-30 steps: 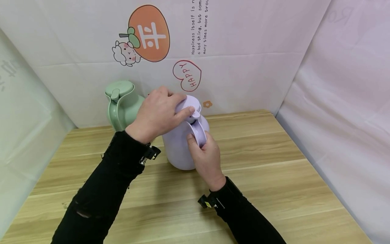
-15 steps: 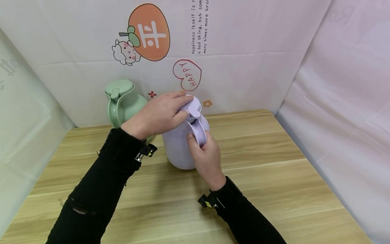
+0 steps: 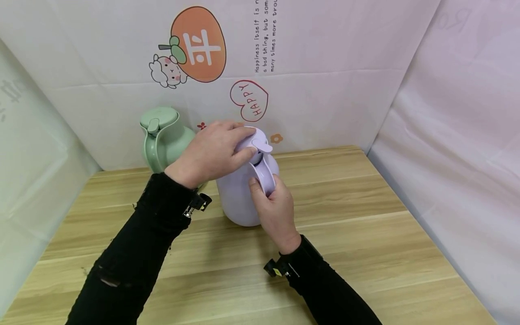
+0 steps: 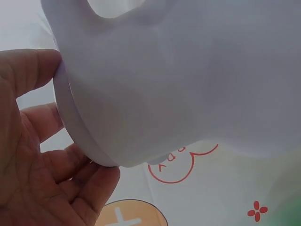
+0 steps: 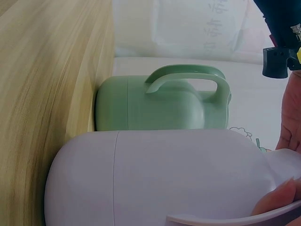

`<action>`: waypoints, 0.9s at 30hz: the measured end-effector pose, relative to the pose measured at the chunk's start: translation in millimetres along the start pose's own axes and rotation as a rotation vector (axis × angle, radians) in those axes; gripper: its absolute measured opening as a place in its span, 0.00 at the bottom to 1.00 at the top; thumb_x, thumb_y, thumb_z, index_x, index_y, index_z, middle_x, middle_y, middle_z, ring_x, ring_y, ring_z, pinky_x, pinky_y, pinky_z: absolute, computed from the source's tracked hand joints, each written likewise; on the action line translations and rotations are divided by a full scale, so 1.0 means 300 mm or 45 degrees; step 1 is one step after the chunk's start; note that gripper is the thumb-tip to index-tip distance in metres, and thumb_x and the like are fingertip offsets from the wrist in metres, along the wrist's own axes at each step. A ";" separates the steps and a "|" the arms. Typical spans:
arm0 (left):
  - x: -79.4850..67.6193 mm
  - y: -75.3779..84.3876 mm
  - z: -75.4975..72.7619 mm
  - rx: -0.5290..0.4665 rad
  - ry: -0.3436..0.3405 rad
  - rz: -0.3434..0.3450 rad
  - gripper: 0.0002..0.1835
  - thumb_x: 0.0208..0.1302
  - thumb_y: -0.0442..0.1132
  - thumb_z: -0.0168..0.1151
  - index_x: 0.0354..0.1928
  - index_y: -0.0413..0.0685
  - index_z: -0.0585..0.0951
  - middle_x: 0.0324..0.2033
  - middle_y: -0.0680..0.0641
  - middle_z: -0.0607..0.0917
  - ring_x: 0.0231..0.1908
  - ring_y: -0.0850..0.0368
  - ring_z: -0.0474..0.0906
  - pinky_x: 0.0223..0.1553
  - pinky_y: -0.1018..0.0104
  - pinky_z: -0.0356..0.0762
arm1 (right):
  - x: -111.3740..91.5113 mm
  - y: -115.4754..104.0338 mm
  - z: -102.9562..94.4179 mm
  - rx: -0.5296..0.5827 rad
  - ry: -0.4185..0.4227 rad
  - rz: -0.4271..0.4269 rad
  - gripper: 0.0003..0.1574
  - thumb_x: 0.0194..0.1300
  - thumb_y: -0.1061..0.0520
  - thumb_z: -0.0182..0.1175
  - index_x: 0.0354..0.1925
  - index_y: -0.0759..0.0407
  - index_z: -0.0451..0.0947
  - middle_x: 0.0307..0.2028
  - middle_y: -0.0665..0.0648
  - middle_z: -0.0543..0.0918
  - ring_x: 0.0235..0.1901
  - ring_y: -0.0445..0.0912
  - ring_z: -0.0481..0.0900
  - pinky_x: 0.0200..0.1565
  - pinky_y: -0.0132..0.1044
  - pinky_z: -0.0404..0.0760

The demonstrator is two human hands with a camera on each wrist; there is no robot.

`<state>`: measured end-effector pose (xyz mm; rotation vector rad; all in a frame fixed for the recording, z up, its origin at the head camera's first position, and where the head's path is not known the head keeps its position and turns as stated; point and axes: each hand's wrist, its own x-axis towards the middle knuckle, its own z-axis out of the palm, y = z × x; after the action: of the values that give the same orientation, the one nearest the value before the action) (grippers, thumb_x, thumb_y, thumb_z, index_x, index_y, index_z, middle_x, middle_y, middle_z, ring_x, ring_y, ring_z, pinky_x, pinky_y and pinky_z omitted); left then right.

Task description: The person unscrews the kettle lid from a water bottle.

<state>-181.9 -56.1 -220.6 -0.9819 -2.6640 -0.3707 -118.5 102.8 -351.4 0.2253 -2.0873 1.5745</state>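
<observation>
A lilac thermos jug (image 3: 239, 198) stands upright on the wooden table, in the middle of the head view. My left hand (image 3: 213, 151) grips its round lid (image 3: 260, 134) from the left, thumb near the lever (image 3: 263, 146), which points right. Up close in the left wrist view, the fingertips (image 4: 106, 176) and thumb sit spread around the lid's rim (image 4: 77, 120). My right hand (image 3: 278, 212) holds the jug's handle (image 3: 266, 176), thumb along its near side. The jug's body (image 5: 178, 174) fills the lower right wrist view.
A green thermos jug (image 3: 162, 140) of like shape stands behind my left hand at the back left, against the printed white cloth (image 3: 325, 90). White cloth also hangs along both sides of the wooden table (image 3: 345, 216).
My left hand first shifted back along the lid, its thumb coming off the lever. Then the lid turned counterclockwise, swinging the lever rightward. The right hand and jug body stay put.
</observation>
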 end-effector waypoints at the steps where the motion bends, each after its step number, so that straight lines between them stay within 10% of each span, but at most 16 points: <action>1: 0.000 0.001 0.002 0.006 0.016 0.001 0.26 0.74 0.52 0.57 0.67 0.47 0.81 0.62 0.42 0.83 0.63 0.43 0.78 0.66 0.48 0.74 | 0.000 0.000 0.000 0.000 0.001 -0.001 0.16 0.72 0.49 0.64 0.34 0.61 0.77 0.24 0.53 0.72 0.26 0.45 0.72 0.25 0.38 0.70; 27: 0.006 0.044 0.039 0.203 0.175 -0.200 0.31 0.67 0.70 0.59 0.57 0.56 0.85 0.41 0.42 0.82 0.39 0.44 0.73 0.39 0.52 0.72 | -0.003 0.005 0.001 0.042 -0.019 0.025 0.16 0.73 0.49 0.63 0.33 0.59 0.75 0.23 0.51 0.68 0.23 0.45 0.69 0.24 0.37 0.66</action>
<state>-176.5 -41.5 -229.0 -0.6781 -2.6053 -0.2440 -118.6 102.9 -353.2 0.2290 -2.0818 1.6249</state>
